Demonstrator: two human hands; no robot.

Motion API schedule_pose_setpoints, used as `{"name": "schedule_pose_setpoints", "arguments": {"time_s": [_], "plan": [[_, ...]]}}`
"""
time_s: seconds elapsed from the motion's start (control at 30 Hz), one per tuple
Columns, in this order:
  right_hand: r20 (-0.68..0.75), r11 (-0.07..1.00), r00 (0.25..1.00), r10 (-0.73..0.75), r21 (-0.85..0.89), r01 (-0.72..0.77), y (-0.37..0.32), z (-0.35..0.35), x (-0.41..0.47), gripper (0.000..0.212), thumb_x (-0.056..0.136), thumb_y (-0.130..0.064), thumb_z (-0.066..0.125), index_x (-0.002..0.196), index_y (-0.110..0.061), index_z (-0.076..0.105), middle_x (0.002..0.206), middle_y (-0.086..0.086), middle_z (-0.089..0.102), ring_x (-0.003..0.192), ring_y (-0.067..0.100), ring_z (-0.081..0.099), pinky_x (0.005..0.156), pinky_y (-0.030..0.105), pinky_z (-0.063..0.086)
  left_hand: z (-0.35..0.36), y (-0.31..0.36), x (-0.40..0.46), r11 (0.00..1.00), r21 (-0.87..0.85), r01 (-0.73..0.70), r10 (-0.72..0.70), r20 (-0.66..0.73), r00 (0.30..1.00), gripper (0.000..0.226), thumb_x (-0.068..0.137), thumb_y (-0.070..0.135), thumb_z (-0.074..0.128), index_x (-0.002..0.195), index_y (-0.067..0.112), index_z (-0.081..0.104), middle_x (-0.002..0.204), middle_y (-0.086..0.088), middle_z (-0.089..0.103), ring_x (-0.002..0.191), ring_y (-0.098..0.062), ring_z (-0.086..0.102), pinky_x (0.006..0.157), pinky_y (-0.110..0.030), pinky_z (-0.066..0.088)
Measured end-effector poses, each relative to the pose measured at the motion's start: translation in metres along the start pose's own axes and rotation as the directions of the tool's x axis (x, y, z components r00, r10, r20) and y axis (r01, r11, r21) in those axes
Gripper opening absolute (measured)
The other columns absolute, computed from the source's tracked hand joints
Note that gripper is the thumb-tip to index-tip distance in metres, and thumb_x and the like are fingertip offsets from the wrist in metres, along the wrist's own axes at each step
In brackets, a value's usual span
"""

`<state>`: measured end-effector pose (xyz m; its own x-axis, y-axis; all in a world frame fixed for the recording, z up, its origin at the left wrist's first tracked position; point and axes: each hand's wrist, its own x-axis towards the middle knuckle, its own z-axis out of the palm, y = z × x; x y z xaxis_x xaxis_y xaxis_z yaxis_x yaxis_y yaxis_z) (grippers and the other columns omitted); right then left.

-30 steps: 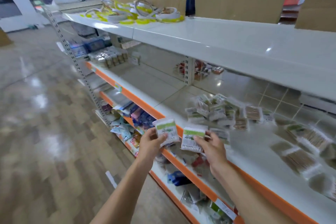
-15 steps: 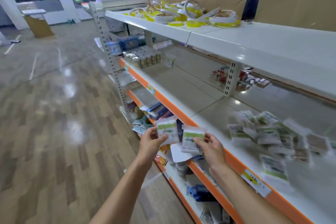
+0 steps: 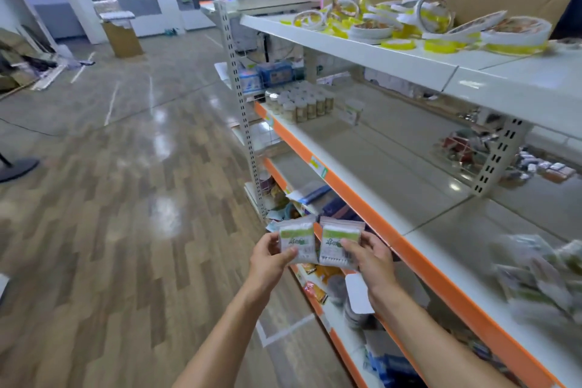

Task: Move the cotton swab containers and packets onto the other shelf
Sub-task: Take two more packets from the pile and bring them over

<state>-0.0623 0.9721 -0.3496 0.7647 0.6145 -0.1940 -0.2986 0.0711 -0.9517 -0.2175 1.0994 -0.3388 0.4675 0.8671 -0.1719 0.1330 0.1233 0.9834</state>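
Observation:
My left hand [image 3: 270,257] pinches a clear cotton swab packet with a green label [image 3: 298,239]. My right hand [image 3: 371,257] pinches a second packet of the same kind [image 3: 338,239] beside it. Both packets are held in front of the orange-edged middle shelf [image 3: 371,167], out over the aisle. A blurred heap of more swab packets [image 3: 541,271] lies on that shelf at the far right. Several round cotton swab containers [image 3: 302,104] stand at the shelf's far left end, with a small box [image 3: 352,113] next to them.
The top white shelf [image 3: 393,57] carries yellow-and-white rolls [image 3: 409,25]. Lower shelves [image 3: 340,293] hold mixed packaged goods. A perforated upright post [image 3: 241,110] stands at the rack's end. Wooden floor [image 3: 126,198] stretches to the left, with a cardboard box [image 3: 121,38] far back.
The view has swung left along the rack, so the packet heap has slid to the right edge. Both hands keep their packets, now held closer together and lower in view.

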Motion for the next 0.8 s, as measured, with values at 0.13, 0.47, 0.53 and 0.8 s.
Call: {"name": "schedule_pose_setpoints", "arguments": {"time_s": [0.13,0.47,0.53,0.8], "plan": [[0.046,0.999,0.999,0.022,-0.029,-0.021,0.003,0.029,0.027,0.029,0.085,-0.001,0.073,0.112,-0.009,0.067,0.100,0.008,0.077,0.086,0.018,0.075,0.064,0.024,0.058,-0.016,-0.001,0.025,0.999,0.013,0.029,-0.028,-0.050,0.998,0.030,0.082,-0.003,0.074,0.108,0.008,0.063,0.099,-0.005,0.073,0.085,-0.009,0.068,0.065,-0.014,0.052],[0.138,0.996,0.990,0.022,-0.085,-0.010,0.000,0.096,0.138,0.024,0.085,-0.008,0.075,0.108,-0.010,0.072,0.100,0.006,0.078,0.098,0.027,0.073,0.085,0.037,0.058,-0.032,0.014,0.132,0.998,-0.011,0.068,-0.069,-0.127,0.989,0.027,0.082,0.000,0.074,0.103,0.014,0.064,0.099,-0.002,0.075,0.088,-0.011,0.069,0.062,-0.012,0.049],[0.149,0.997,0.989,0.023,-0.075,-0.012,-0.007,0.106,0.162,0.023,0.084,-0.007,0.075,0.106,-0.011,0.073,0.099,0.007,0.078,0.098,0.029,0.073,0.086,0.040,0.058,-0.031,0.023,0.155,0.998,0.001,0.066,-0.066,-0.151,0.986,0.029,0.081,-0.002,0.073,0.105,0.011,0.063,0.101,-0.005,0.074,0.089,-0.013,0.068,0.065,-0.014,0.050],[0.160,0.999,0.987,-0.011,-0.030,0.016,-0.028,0.132,0.230,0.026,0.074,-0.014,0.076,0.100,-0.013,0.075,0.098,0.012,0.078,0.087,0.024,0.075,0.075,0.035,0.059,-0.012,0.047,0.226,1.000,0.008,0.020,-0.019,-0.095,0.995,0.028,0.084,-0.001,0.073,0.108,0.009,0.061,0.099,-0.003,0.072,0.076,0.001,0.065,0.055,-0.008,0.047]]}}
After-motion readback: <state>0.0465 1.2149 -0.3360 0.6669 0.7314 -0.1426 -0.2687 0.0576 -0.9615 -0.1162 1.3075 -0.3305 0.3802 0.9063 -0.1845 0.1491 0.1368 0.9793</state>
